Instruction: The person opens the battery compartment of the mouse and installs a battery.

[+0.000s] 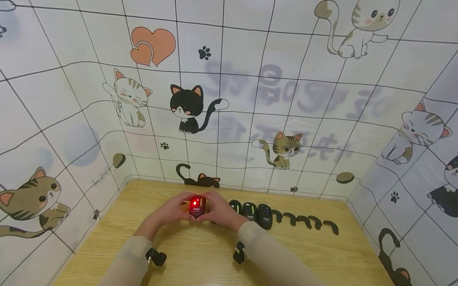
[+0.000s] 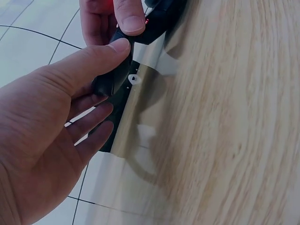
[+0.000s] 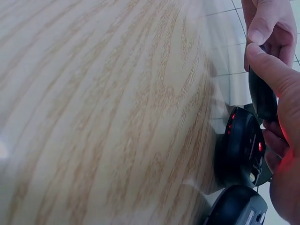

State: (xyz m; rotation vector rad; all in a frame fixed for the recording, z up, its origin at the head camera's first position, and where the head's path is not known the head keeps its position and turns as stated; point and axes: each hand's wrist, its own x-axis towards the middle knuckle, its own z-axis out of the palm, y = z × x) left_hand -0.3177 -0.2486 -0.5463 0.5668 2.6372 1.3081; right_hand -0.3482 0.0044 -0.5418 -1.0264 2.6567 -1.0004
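A black computer mouse (image 1: 197, 210) is held up between both hands, with its underside and a glowing red light facing the head camera. My left hand (image 1: 172, 209) pinches one side of it with thumb and fingers. In the left wrist view, that hand's thumb presses the dark curved body (image 2: 113, 79), while the lower fingers extend. My right hand (image 1: 222, 211) grips the opposite side, its thumb close to the left thumb in the right wrist view, where the mouse (image 3: 261, 96) appears edge-on. Part of the mouse is hidden behind the fingers.
Beside the right hand lie black mice, undersides up, including one mouse (image 1: 264, 216) at the row's right end. Several small curved black pieces (image 1: 303, 221) continue rightward along the wooden table (image 1: 200, 254). A cat-patterned cloth (image 1: 236, 159) rises behind the table.
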